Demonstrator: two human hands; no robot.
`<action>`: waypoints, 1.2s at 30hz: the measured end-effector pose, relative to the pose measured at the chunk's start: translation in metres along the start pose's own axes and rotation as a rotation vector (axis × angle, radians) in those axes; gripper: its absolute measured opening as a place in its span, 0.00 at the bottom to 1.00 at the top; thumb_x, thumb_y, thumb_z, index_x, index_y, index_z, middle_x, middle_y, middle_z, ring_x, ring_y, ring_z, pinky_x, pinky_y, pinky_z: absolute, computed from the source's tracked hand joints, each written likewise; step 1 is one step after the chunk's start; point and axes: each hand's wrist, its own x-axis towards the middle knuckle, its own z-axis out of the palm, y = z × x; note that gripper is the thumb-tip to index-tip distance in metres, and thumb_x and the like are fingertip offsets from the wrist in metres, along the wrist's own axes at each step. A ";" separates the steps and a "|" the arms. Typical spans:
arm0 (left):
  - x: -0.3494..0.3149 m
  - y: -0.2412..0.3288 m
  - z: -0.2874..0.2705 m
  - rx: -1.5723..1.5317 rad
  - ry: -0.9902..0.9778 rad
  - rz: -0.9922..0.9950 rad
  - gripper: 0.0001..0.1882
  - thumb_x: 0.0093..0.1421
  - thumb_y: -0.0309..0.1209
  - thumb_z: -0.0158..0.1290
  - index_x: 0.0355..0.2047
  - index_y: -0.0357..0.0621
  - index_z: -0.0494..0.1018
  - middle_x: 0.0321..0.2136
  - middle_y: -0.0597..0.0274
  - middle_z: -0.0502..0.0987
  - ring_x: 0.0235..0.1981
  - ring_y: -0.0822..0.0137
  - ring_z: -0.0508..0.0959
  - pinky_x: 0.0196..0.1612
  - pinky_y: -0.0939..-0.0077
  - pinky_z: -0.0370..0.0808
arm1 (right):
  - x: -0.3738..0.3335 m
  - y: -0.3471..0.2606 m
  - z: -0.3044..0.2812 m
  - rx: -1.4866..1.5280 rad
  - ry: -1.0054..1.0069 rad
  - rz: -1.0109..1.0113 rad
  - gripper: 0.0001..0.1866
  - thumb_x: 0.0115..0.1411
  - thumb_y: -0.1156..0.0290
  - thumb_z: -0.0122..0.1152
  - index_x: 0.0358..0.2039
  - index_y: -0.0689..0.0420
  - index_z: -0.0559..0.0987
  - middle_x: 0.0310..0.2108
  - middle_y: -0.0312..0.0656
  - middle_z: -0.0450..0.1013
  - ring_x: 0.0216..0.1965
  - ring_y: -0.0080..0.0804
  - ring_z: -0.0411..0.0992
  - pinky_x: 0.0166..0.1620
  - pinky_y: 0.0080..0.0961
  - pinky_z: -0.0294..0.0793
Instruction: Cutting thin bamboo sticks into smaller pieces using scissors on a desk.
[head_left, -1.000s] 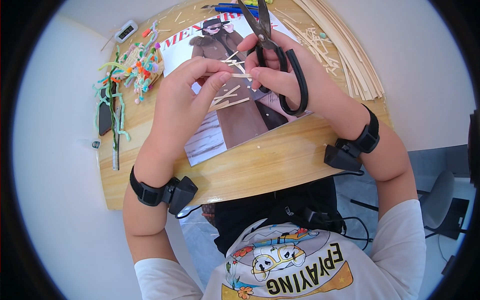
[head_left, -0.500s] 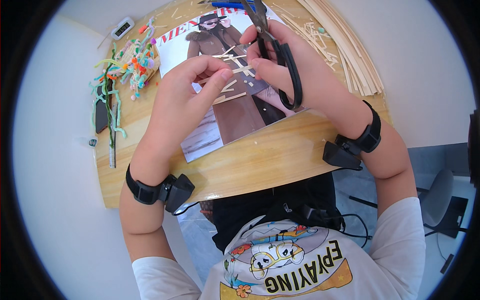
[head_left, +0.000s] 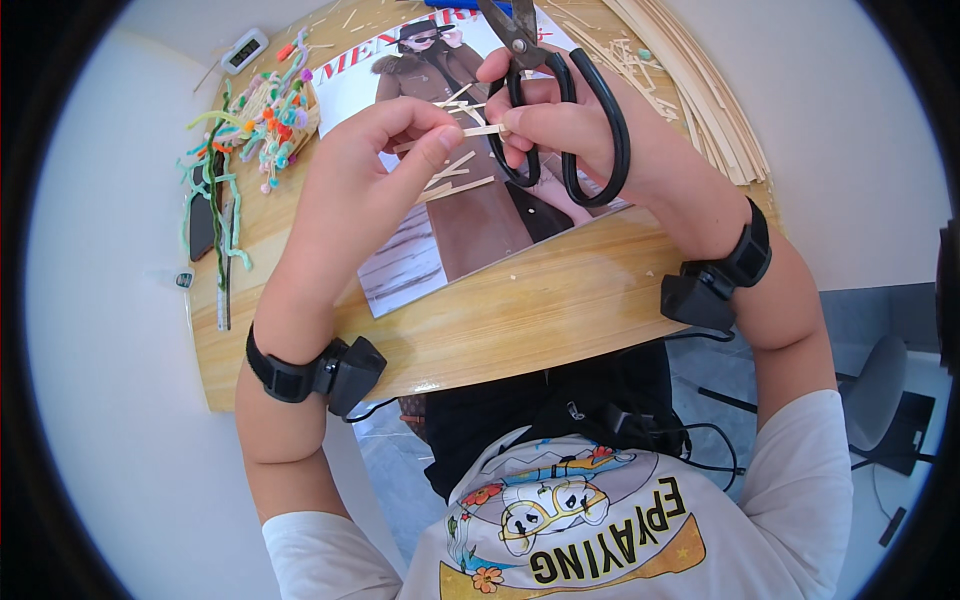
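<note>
My left hand [head_left: 400, 150] pinches a thin pale wooden strip [head_left: 482, 131] between thumb and forefinger. The strip's other end meets the thumb and fingertip of my right hand [head_left: 570, 125]. Black-handled scissors [head_left: 618, 150] hang in that same right hand, blades pointing away from me and handles spread apart. Below both hands lies a magazine [head_left: 470, 245] with a figure in a brown coat on its cover. Several cut wooden pieces [head_left: 455, 170] are scattered over the cover, partly hidden by my fingers.
Long wooden strips [head_left: 715, 110] lie bundled along the table's right side, with short offcuts [head_left: 640, 75] beside them. At the left are colourful fuzzy stems and pompoms [head_left: 275, 125], a dark phone-like slab [head_left: 202, 225] and a small white digital clock [head_left: 245, 50]. A blue tool [head_left: 455, 4] lies at the far edge.
The scissors have turned in my right hand, and their handles now stand wider apart. My right thumb and fingertip have come onto the strip's end. My left hand has barely moved.
</note>
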 end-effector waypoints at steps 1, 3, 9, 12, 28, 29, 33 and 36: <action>-0.001 0.001 0.001 0.082 0.028 0.053 0.10 0.61 0.32 0.58 0.36 0.36 0.77 0.27 0.65 0.77 0.30 0.75 0.74 0.37 0.80 0.71 | -0.001 -0.002 0.000 -0.082 0.001 0.007 0.17 0.58 0.76 0.57 0.48 0.61 0.71 0.32 0.37 0.71 0.29 0.22 0.71 0.35 0.19 0.72; 0.000 0.004 0.000 0.137 0.023 0.074 0.10 0.61 0.32 0.58 0.36 0.36 0.77 0.28 0.64 0.77 0.30 0.74 0.74 0.37 0.80 0.71 | -0.002 -0.002 -0.001 -0.164 0.002 0.015 0.17 0.58 0.76 0.56 0.48 0.61 0.71 0.32 0.36 0.70 0.29 0.22 0.71 0.36 0.18 0.71; 0.005 -0.004 -0.020 0.184 0.190 0.065 0.09 0.62 0.32 0.57 0.35 0.36 0.78 0.28 0.65 0.78 0.30 0.75 0.76 0.36 0.82 0.73 | 0.001 -0.017 -0.013 -0.434 0.067 -0.096 0.15 0.59 0.76 0.57 0.48 0.60 0.72 0.30 0.31 0.68 0.31 0.17 0.68 0.36 0.15 0.70; 0.005 -0.003 -0.020 0.024 0.188 -0.010 0.10 0.63 0.32 0.56 0.34 0.36 0.78 0.28 0.66 0.79 0.30 0.77 0.76 0.36 0.83 0.73 | 0.000 -0.030 -0.019 -0.576 0.165 -0.099 0.12 0.65 0.69 0.54 0.46 0.59 0.70 0.25 0.31 0.66 0.27 0.17 0.64 0.32 0.17 0.66; 0.009 -0.012 -0.019 -0.581 0.111 -0.137 0.10 0.64 0.33 0.56 0.37 0.38 0.75 0.31 0.60 0.80 0.34 0.72 0.80 0.41 0.80 0.76 | -0.006 -0.004 0.003 -0.454 0.158 -0.227 0.16 0.61 0.67 0.64 0.46 0.58 0.72 0.29 0.31 0.69 0.31 0.16 0.68 0.36 0.16 0.68; 0.009 -0.011 -0.019 -0.581 0.111 -0.134 0.10 0.64 0.33 0.56 0.37 0.38 0.75 0.31 0.60 0.80 0.34 0.72 0.80 0.41 0.80 0.76 | -0.007 -0.002 0.004 -0.342 0.121 -0.190 0.17 0.59 0.65 0.67 0.46 0.56 0.73 0.29 0.31 0.69 0.31 0.17 0.68 0.35 0.17 0.69; 0.008 -0.001 -0.014 -0.584 0.134 -0.135 0.10 0.63 0.32 0.57 0.37 0.37 0.75 0.31 0.57 0.80 0.33 0.70 0.81 0.40 0.78 0.79 | -0.008 -0.004 0.008 -0.304 0.108 -0.159 0.16 0.61 0.75 0.59 0.49 0.59 0.70 0.32 0.33 0.70 0.35 0.17 0.69 0.41 0.17 0.69; 0.005 0.004 -0.010 -0.584 0.123 -0.132 0.09 0.62 0.31 0.57 0.37 0.36 0.74 0.32 0.55 0.81 0.34 0.69 0.81 0.40 0.77 0.79 | -0.007 -0.005 0.010 -0.258 0.114 -0.157 0.19 0.59 0.77 0.58 0.51 0.59 0.69 0.35 0.36 0.73 0.37 0.19 0.71 0.43 0.18 0.70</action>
